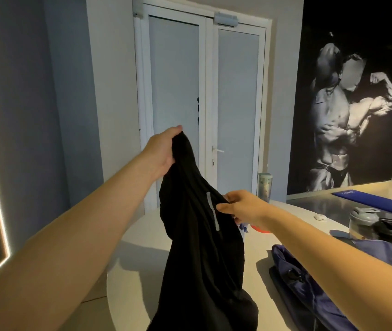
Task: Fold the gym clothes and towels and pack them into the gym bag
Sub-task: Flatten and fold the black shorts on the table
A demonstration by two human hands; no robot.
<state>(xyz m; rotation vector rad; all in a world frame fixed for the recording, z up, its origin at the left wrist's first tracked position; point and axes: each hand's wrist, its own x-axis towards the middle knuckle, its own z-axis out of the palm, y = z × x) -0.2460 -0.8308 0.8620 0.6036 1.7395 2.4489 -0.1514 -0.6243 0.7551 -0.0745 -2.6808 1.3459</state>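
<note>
black garment point(197, 247) held up over table point(137, 259) middle, hanging limp; left hand point(161, 149) fingers pinch top edge; right hand point(242, 206) fingers grip fold beside grey stripe point(212, 211); cloth looks soft, light, floppy; probably best taken at two corners; gym bag point(309, 290) at right edge

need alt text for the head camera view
A black garment hangs over a white table, the left hand gripping its top and the right hand pinching its side. A blue gym bag lies on the table at right.
</note>
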